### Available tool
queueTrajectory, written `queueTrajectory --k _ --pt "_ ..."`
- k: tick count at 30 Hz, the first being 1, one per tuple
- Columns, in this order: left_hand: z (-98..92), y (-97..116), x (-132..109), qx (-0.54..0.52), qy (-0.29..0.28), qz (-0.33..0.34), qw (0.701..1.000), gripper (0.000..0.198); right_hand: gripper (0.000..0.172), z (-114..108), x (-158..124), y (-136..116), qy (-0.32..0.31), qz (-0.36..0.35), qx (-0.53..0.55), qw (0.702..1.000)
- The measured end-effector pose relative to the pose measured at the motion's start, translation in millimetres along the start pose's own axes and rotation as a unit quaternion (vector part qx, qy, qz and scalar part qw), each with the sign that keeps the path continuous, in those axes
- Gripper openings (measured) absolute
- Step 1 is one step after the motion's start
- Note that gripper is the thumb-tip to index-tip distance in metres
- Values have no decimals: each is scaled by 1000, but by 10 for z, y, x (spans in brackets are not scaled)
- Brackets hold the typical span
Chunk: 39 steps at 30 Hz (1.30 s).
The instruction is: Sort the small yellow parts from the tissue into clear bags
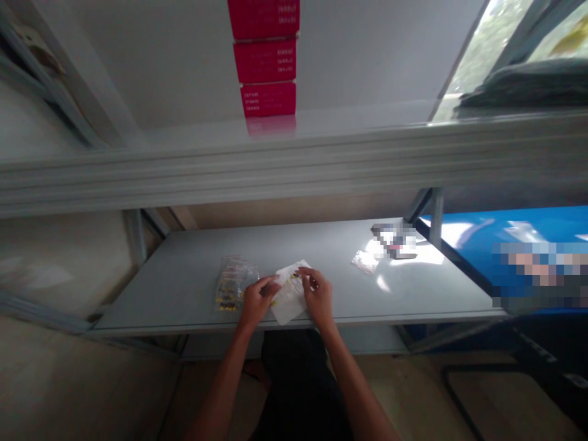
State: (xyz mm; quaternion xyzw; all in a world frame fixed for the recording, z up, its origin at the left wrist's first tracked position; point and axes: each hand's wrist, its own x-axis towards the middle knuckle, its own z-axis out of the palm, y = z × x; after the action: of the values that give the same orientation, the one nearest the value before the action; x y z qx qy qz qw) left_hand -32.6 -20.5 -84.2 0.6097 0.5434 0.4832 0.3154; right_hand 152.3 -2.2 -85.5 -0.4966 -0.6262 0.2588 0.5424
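Over the grey table, my left hand point(258, 299) and my right hand point(318, 295) are closed, fingertips pinching opposite sides of a small clear plastic bag point(290, 285). Small yellow bits show in the bag, but I cannot make out what they are. Beneath it lies a white sheet point(290, 310), reaching close to the table's front edge. Just left of my left hand is a pile of clear plastic bags point(232, 283) with yellow and dark pieces inside. My fingers partly hide the held bag.
Another clear bag point(365, 261) lies right of my hands, near a blurred-out object point(399, 240). A shelf edge point(275, 165) crosses above the table point(174, 288), bearing stacked red boxes point(269, 99). Beyond the frame post at right is a blue table point(478, 236) with a blurred-out person.
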Motion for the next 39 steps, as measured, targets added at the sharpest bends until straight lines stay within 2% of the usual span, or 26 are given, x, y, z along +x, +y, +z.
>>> queueTrajectory --k 2,5,9,13,16,19,21,23,28,31,37,39 --pt "0 2 -8 -27 21 -21 999 39 26 17 10 47 51 14 -79 995" --pt "-1 5 -22 -60 28 -33 997 42 27 57 20 91 27 8 -168 985" --pt "-2 19 -30 -55 22 -25 998 41 28 87 18 101 8 10 -204 979" --pt "1 42 -27 -55 15 -18 998 40 24 64 15 75 27 5 -166 986" --pt "3 46 -27 -48 11 -12 999 40 16 33 9 20 25 -11 -58 998" --pt "0 43 -25 -18 -3 5 1000 38 15 8 2 -58 -63 -25 44 997" --pt "-4 43 -21 -3 -18 13 1000 37 18 -4 1 -107 -125 -31 68 989" --pt "-7 44 -18 -1 -22 15 1000 37 23 -11 5 -141 -155 -33 75 985" --pt "-22 53 -23 -26 -11 -1 1000 45 37 6 20 -130 -122 -17 72 990" --pt "-39 63 -30 -46 -18 -6 999 46 28 23 20 -109 -134 -19 45 990" --pt "-44 66 -15 -62 -2 -19 998 45 28 23 16 -107 -165 -35 49 984" --pt "-37 54 -7 -77 6 -30 997 46 28 19 13 -83 -141 -12 76 987"
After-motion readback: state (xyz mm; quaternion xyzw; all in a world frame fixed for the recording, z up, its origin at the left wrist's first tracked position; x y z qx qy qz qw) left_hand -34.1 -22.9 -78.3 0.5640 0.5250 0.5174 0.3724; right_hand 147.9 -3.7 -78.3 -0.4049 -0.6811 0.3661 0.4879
